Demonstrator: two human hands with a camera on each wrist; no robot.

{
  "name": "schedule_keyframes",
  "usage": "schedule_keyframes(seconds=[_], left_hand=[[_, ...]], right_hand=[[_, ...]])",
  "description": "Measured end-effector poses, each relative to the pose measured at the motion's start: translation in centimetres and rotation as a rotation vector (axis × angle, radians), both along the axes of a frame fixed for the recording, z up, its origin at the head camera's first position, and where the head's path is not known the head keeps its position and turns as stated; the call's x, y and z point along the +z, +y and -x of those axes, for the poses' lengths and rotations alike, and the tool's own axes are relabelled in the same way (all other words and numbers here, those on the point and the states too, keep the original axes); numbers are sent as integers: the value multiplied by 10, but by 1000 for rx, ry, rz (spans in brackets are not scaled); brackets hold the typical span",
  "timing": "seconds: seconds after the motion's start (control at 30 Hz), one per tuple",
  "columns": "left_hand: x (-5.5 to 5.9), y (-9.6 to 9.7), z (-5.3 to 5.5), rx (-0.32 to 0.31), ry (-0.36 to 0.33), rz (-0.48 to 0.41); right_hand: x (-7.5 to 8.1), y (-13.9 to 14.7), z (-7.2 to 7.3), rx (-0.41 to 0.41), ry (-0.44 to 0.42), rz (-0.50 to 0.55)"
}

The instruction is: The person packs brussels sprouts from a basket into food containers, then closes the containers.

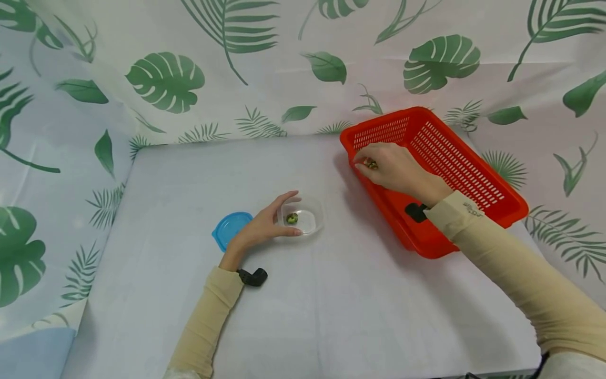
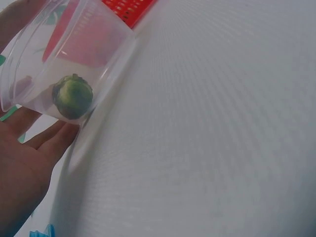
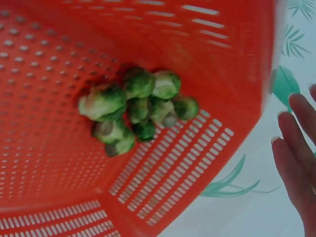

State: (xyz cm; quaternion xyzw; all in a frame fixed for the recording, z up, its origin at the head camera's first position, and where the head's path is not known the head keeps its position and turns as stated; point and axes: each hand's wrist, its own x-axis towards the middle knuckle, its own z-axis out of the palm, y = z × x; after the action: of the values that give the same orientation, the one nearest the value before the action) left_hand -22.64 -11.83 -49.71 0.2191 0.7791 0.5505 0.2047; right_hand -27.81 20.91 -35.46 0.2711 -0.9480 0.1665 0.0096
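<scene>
A clear plastic container (image 1: pixel 313 213) stands on the table, a single green Brussels sprout (image 2: pixel 72 97) inside it. My left hand (image 1: pixel 265 225) holds the container from the left, thumb on the near side and fingers on the far side. Over the left end of a red plastic basket (image 1: pixel 478 184) is my right hand (image 1: pixel 395 167). In the right wrist view its fingers (image 3: pixel 295 165) are straight, with nothing seen in them. Several Brussels sprouts (image 3: pixel 148 101) lie piled in one corner of the basket; in the head view the right hand mostly covers them.
A blue lid (image 1: pixel 229 227) lies on the table behind the left wrist. White cloth (image 1: pixel 303 316) covers the table. Leaf-patterned sheets (image 1: pixel 284 52) rise along its back and sides, close behind the basket.
</scene>
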Motion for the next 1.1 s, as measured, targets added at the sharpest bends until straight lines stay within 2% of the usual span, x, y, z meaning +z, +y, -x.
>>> schedule_keyframes(seconds=[0.23,0.37,0.53,0.87,1.1], left_hand=[[1,-1,0,0,-12,-5],[1,-1,-1,1,-10,-4],[-1,0,-1,-4,-11,-7],[0,0,-1,1,1,3],[0,0,-1,-2,5,0]], right_hand=[[-5,12,5,-54,-23,-19],[-11,21,11,-57,-52,28],[-23,35,20,-86,-131,109],[-39,52,28,-124,-189,123],[-46,56,33,-203,-317,156]])
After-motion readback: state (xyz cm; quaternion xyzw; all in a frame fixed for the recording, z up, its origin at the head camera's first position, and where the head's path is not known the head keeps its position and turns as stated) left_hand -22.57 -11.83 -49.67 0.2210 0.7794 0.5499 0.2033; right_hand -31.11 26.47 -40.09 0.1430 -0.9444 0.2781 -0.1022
